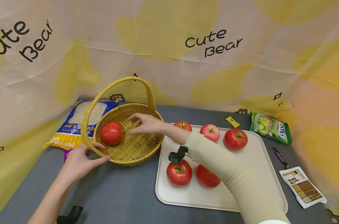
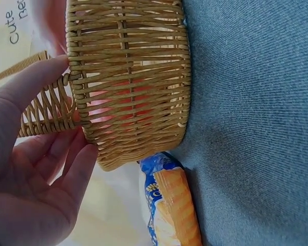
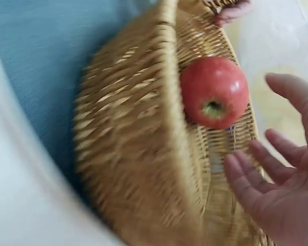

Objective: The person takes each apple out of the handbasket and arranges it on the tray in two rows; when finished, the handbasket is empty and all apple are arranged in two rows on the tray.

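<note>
A yellow wicker basket (image 1: 138, 147) with a tall arched handle stands on the left of the table, a red apple (image 1: 112, 133) lying inside at its left. At the near-left rim, my left hand (image 1: 81, 161) grips the basket where the handle joins; the left wrist view shows the thumb over the rim and fingers by the handle base. My right hand (image 1: 149, 123) hovers over the basket with fingers spread and nothing held. In the right wrist view, a gap separates that hand (image 3: 282, 169) from the apple (image 3: 214, 92).
A white tray (image 1: 256, 174) on the right bears several red apples, partly hidden by my right sleeve. Behind the basket lies a blue and yellow bag (image 1: 74, 124). Along the right are a green packet (image 1: 270, 127), a small yellow packet (image 1: 232, 122), a purple pen (image 1: 280, 156) and a white-brown packet (image 1: 302, 186).
</note>
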`<move>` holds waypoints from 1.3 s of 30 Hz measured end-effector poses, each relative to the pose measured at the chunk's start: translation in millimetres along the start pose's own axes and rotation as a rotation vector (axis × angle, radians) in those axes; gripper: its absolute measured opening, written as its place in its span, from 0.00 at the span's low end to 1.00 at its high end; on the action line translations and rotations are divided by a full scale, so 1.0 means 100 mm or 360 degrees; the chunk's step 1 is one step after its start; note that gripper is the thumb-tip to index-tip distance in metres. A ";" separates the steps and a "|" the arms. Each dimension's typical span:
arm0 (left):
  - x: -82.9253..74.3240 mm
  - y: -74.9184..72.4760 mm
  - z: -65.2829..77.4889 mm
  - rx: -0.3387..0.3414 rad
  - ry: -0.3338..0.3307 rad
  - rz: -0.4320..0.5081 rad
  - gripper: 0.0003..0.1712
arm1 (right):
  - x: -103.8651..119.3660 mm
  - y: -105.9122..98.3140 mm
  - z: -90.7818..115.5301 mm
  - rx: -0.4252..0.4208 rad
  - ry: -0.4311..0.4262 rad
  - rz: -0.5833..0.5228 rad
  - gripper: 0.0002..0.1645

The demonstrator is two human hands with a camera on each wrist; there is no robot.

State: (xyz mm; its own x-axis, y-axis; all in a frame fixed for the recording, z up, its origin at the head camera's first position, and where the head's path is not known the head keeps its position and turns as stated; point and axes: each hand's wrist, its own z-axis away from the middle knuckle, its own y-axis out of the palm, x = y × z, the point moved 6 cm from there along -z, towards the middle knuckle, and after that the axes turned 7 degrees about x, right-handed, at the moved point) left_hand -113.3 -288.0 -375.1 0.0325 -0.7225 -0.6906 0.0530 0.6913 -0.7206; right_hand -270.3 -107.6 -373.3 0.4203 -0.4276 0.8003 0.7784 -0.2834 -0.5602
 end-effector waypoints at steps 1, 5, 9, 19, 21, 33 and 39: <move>0.00 0.01 0.00 0.0009 -0.0005 0.0011 0.24 | 0.00 0.04 -0.08 0.0029 0.0015 0.0021 0.38; -0.01 0.04 -0.02 0.0036 -0.0008 0.0051 0.25 | 0.00 0.18 -0.33 0.0115 0.0094 0.0091 0.46; -0.02 0.07 -0.03 0.0039 -0.0008 0.0058 0.25 | -0.02 0.30 -0.49 0.0144 0.0158 0.0111 0.53; -0.04 0.08 -0.03 0.0020 -0.0024 0.0031 0.25 | -0.03 0.41 -0.59 0.0048 0.0154 0.0263 0.51; -0.05 0.08 -0.03 0.0017 -0.0021 0.0028 0.25 | -0.02 0.37 -0.55 -0.0006 0.0129 0.0270 0.51; 0.00 0.06 -0.02 -0.0008 -0.0032 0.0018 0.26 | -0.13 -0.07 0.24 -0.0398 0.0104 0.0033 0.51; 0.05 0.04 -0.01 -0.0010 -0.0050 0.0000 0.25 | -0.24 -0.24 0.84 -0.0535 0.0116 -0.0154 0.49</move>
State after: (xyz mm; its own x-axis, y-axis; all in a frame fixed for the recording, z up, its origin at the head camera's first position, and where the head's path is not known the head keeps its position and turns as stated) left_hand -113.5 -289.1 -381.4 0.0641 -0.7223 -0.6886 0.0467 0.6914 -0.7210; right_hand -259.5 -18.5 -361.2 0.3084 -0.4418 0.8425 0.6107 -0.5871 -0.5314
